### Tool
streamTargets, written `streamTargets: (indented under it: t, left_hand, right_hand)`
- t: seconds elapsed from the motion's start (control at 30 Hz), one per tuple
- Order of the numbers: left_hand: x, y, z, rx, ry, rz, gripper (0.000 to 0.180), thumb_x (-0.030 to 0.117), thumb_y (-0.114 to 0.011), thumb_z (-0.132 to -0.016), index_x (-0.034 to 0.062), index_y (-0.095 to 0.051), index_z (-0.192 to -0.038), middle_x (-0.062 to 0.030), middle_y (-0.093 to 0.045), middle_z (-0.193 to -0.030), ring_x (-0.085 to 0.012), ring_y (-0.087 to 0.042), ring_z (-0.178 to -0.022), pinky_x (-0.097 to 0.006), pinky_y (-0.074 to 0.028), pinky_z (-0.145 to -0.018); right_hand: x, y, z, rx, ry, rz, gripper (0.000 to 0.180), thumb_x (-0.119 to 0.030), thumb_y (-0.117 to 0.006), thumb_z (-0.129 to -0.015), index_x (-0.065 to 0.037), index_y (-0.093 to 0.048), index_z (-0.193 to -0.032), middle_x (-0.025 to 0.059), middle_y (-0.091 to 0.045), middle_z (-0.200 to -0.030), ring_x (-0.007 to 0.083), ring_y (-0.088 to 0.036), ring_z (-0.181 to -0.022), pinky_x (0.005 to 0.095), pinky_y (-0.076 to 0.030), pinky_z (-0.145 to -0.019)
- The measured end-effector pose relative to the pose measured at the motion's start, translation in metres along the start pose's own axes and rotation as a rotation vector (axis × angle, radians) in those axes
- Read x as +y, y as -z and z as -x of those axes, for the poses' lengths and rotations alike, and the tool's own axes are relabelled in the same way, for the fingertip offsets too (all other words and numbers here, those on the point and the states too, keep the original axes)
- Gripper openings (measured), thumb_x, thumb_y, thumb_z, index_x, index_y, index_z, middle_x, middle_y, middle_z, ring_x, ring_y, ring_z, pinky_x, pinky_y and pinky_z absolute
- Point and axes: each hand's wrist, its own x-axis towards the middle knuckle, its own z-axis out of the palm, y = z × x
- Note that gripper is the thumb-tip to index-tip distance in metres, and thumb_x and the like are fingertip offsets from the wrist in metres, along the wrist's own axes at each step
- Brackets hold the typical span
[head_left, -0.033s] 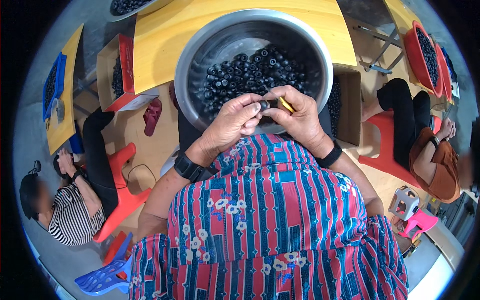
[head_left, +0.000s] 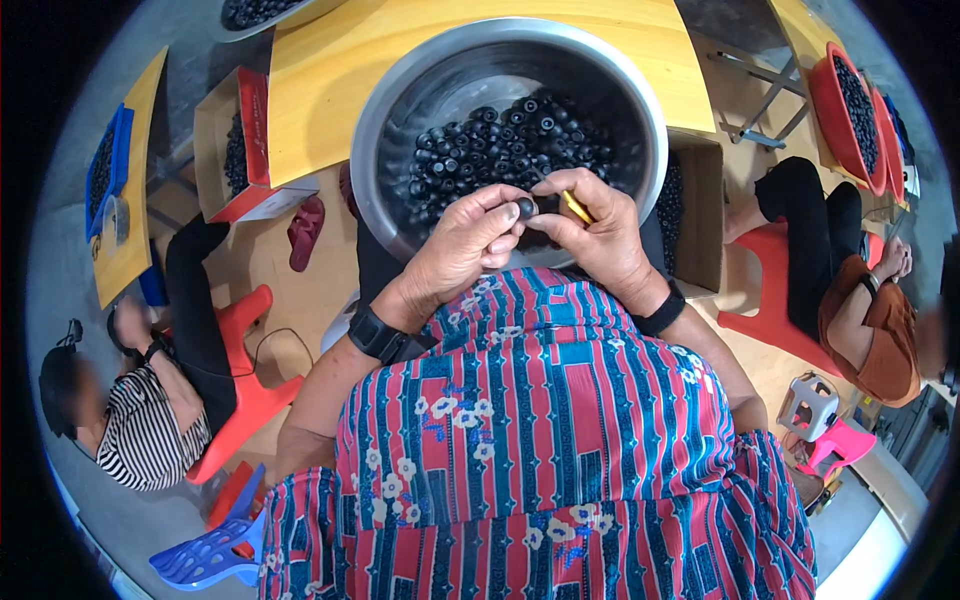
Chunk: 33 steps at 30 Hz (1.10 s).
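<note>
A small round black part is pinched between the thumb and fingers of my left hand. Close against it, my right hand is closed on a small tool with a yellow handle; its working end is hidden by my fingers. Both hands are over the near rim of a large metal basin. Inside the basin lies a heap of small black ring-shaped parts, some showing holes.
The basin overlaps a yellow table. Cardboard boxes with black parts flank me. Two co-workers sit on red stools, one at left, one at right. A red basin of black parts is at far right.
My right hand has shifted very slightly, and the black part in my left fingers has turned a little. The left co-worker's hand is now blurred by motion.
</note>
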Motion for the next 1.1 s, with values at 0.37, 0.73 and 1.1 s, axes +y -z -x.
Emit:
streamTargets:
  t: [0.37,0.73,1.1]
  left_hand:
    - [-0.001,-0.011,0.010,0.015,-0.021,0.215,0.015,0.017,-0.044,-0.103,0.0050,-0.051,-0.109,0.0006,-0.048,-0.090,-0.0019,-0.039,-0.066,-0.016,-0.034,-0.055]
    - [0.002,-0.015,0.015,-0.002,0.032,0.237,0.017,0.016,-0.043,-0.103,0.0036,-0.052,-0.110,-0.0005,-0.048,-0.088,-0.0026,-0.040,-0.064,-0.016,-0.034,-0.054]
    - [0.003,-0.004,0.009,0.018,0.049,0.278,0.019,0.018,-0.043,-0.104,0.0039,-0.053,-0.112,-0.0016,-0.049,-0.088,-0.0034,-0.040,-0.064,-0.016,-0.033,-0.052]
  right_hand:
    - [-0.015,0.005,0.008,-0.101,0.224,0.400,0.021,-0.026,-0.070,-0.086,-0.008,-0.062,-0.092,0.0106,-0.060,-0.078,0.0316,-0.063,-0.071,0.0401,-0.049,-0.062]
    - [-0.015,0.002,0.010,-0.061,0.226,0.423,0.022,-0.027,-0.070,-0.086,-0.008,-0.062,-0.093,0.0103,-0.060,-0.078,0.0310,-0.063,-0.071,0.0399,-0.049,-0.061]
    - [-0.007,-0.001,0.003,-0.068,0.198,0.436,0.022,-0.027,-0.069,-0.087,-0.008,-0.061,-0.093,0.0107,-0.058,-0.077,0.0320,-0.062,-0.072,0.0408,-0.049,-0.062]
